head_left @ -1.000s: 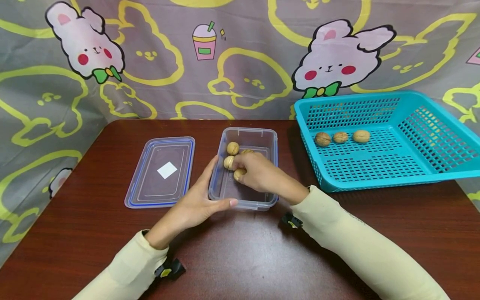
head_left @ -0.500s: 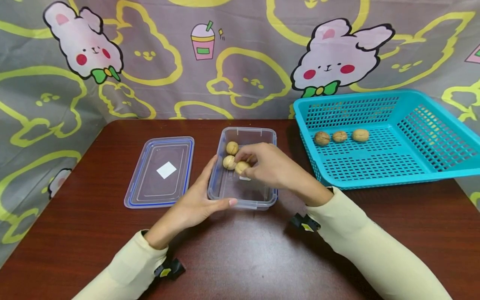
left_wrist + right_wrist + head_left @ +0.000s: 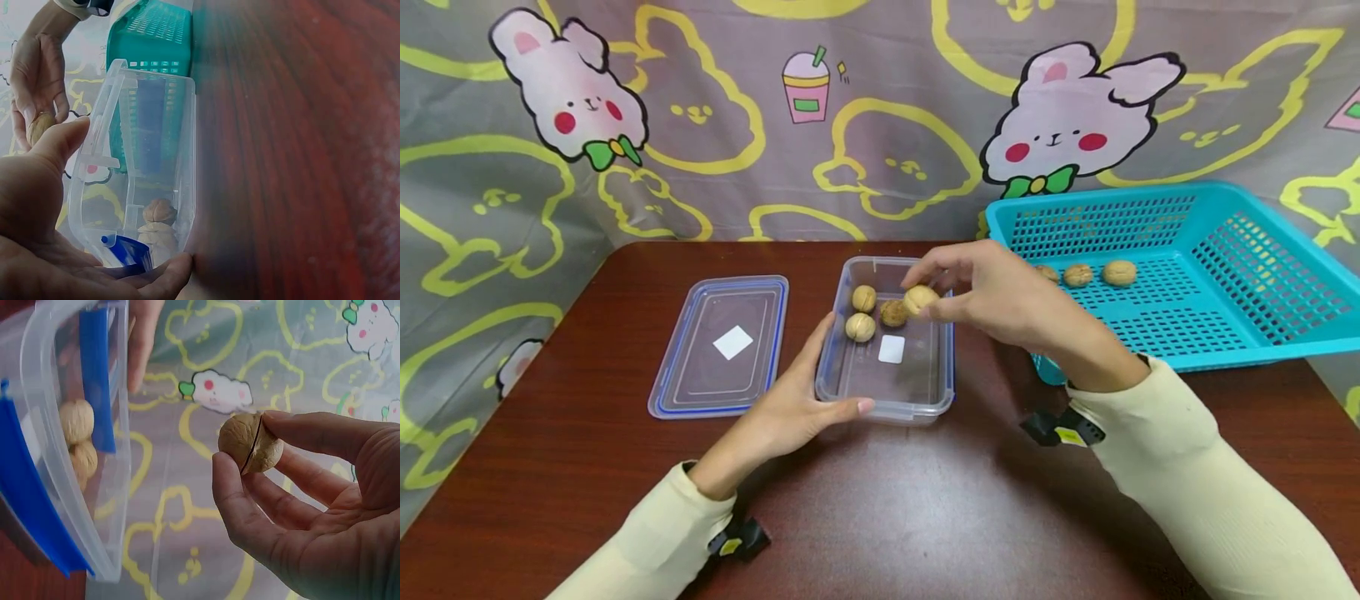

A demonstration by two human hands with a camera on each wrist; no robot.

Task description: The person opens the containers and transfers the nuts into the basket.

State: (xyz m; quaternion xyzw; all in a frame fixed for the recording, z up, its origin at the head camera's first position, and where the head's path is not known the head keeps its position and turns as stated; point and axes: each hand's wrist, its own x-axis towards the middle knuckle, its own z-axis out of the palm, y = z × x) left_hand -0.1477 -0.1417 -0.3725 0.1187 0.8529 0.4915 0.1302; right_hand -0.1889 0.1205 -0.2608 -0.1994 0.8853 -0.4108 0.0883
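My right hand (image 3: 1000, 292) pinches a walnut (image 3: 250, 442) between thumb and fingertips, raised over the right side of a clear plastic box (image 3: 880, 408). A dark seam runs across that walnut in the right wrist view. Inside the box lie three more walnuts, two pale ones along the left wall and a darker walnut (image 3: 892, 313) beside them. A white square label (image 3: 891, 349) shows on the box floor. With the thumb over the near rim and fingers along the left wall, my left hand (image 3: 790, 404) holds the box; blue clips run on its sides.
Left of the box, a clear lid (image 3: 700, 358) with a blue seal and a white label lies flat on the brown table (image 3: 880, 517). At the right stands a turquoise basket (image 3: 1150, 362) with three walnuts in it. A patterned cloth (image 3: 700, 200) hangs behind the table.
My right hand has lifted a walnut from inside the box, up and to the right, uncovering the darker walnut and the label. My left hand has stayed on the box.
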